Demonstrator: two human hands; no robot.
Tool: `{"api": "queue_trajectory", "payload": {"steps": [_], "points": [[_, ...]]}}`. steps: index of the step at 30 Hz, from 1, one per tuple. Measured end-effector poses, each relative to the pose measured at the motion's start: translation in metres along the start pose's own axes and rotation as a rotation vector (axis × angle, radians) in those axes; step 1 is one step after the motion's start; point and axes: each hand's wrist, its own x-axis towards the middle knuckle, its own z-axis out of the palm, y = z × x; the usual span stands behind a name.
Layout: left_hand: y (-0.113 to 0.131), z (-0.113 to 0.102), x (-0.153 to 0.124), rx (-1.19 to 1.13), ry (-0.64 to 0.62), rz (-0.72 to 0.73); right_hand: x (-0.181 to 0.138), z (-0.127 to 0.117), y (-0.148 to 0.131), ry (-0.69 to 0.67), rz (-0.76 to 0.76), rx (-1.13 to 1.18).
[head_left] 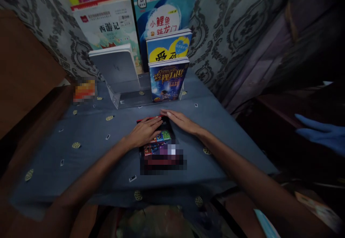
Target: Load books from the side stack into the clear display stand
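A dark book (166, 136) with a red far edge and small colourful pictures lies flat on the cloth-covered table, its near end blurred by large pixels. My left hand (145, 132) rests palm down on the book's upper left part, fingers stretched out and pointing right. My right hand (182, 120) is at the book's far right corner, its fingers extended and reaching left along the far edge. Whether its fingertips press on the cover cannot be made out.
Behind the book, a clear stand (118, 99) holds a blue paperback (168, 82), a book with a plain grey cover (117, 67) and several larger books. A pixelated orange item (84, 91) lies at left. A blue, finger-shaped object (320, 130) juts in from the right.
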Motion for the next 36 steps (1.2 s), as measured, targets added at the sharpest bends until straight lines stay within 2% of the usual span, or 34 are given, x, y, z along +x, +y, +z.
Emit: {"api": "queue_trajectory", "payload": {"steps": [3, 6, 24, 36], "points": [[0.007, 0.005, 0.013, -0.015, 0.023, 0.049, 0.001, 0.001, 0.003, -0.007, -0.022, -0.022], [0.016, 0.007, 0.013, -0.032, 0.035, 0.105, 0.001, 0.001, 0.005, -0.012, -0.047, -0.068], [0.071, -0.007, -0.031, -0.231, -0.109, 0.387, -0.004, 0.006, 0.002, -0.012, -0.090, -0.223], [0.073, -0.010, -0.028, -0.163, -0.127, 0.372, -0.003, 0.010, 0.004, 0.042, -0.122, -0.218]]}}
